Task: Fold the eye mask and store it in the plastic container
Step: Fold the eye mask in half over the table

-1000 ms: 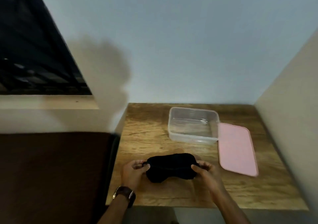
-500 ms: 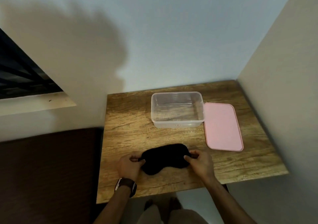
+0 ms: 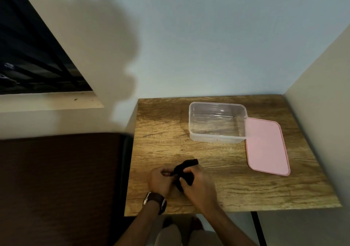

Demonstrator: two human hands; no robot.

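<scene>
Black eye mask (image 3: 186, 172) bunched up between both hands, near the front of the wooden bench (image 3: 217, 179), left of centre. One dark end pokes out toward the far side; the rest is covered by the hands. Left hand (image 3: 159, 179) pinches the mask's left edge, fingers (image 3: 167, 173) closed narrow on the fabric. Right hand (image 3: 198, 185) wraps over the mask from the right, fingers curled and gripping it. Brown watch (image 3: 155, 201) on the left wrist. Clear plastic container (image 3: 217, 138) stands open and upright toward the back of the bench, well apart from the mask. Pink lid (image 3: 267, 147) lies flat just beside the container's right wall.
</scene>
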